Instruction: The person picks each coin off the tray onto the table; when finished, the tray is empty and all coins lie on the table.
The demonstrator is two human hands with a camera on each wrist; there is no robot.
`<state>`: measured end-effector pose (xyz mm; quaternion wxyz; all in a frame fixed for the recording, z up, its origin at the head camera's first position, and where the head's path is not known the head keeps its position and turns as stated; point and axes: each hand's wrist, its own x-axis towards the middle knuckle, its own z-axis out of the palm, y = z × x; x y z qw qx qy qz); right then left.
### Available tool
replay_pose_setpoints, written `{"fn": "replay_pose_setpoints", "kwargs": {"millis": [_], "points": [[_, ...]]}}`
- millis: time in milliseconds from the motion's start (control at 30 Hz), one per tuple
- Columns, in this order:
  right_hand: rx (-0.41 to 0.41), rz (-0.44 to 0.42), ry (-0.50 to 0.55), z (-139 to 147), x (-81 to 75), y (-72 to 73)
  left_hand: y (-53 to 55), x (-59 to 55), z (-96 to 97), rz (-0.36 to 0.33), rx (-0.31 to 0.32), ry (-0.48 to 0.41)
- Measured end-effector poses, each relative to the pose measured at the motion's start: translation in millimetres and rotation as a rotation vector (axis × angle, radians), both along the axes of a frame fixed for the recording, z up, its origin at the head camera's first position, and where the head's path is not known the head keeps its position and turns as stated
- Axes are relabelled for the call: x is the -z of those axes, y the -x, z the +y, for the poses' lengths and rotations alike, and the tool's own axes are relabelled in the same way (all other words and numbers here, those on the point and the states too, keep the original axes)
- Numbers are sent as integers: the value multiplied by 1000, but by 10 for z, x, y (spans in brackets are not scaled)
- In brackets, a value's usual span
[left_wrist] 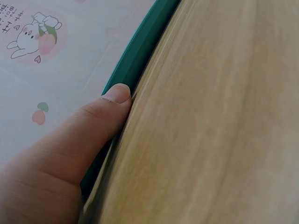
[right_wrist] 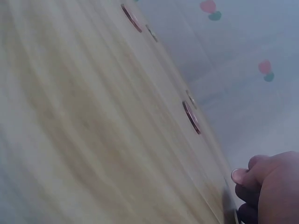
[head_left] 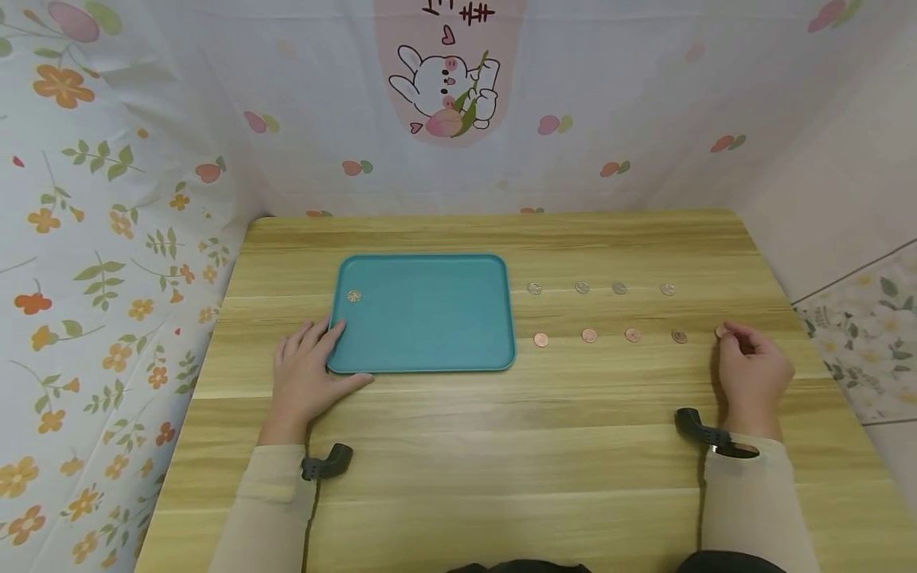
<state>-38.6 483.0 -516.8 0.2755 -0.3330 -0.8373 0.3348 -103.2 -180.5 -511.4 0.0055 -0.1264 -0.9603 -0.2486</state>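
My left hand [head_left: 306, 378] rests at the near left corner of a teal tray [head_left: 423, 318]. Its fingers lie along the tray's left side, and the thumb [left_wrist: 119, 93] touches the front edge in the left wrist view. One silver coin [head_left: 354, 296] lies inside the tray, towards its upper left. Over on the right, my right hand [head_left: 755, 370] pinches a copper coin [head_left: 720, 332] between thumb and fingertips at the right end of a row of copper coins [head_left: 632, 336]. In the right wrist view the curled fingers hide that coin.
A row of silver coins [head_left: 583, 287] runs behind the copper row, both to the right of the tray. They lie on a wood-grain table [head_left: 501, 461]. A patterned cloth [head_left: 286, 95] hangs behind the table's back edge, and a floral one covers the left side.
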Motion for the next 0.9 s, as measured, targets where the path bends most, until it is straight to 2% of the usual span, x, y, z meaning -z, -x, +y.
{"fn": "replay_pose_setpoints", "kwargs": {"millis": [267, 600, 900], "points": [[-2, -51, -39, 127, -7, -38, -1, 13, 10, 2, 1, -5], [-36, -111, -26, 99, -56, -31, 4, 15, -3, 2, 0, -1], [-72, -95, -99, 101, -70, -23, 7, 37, -7, 10, 2, -3]]}}
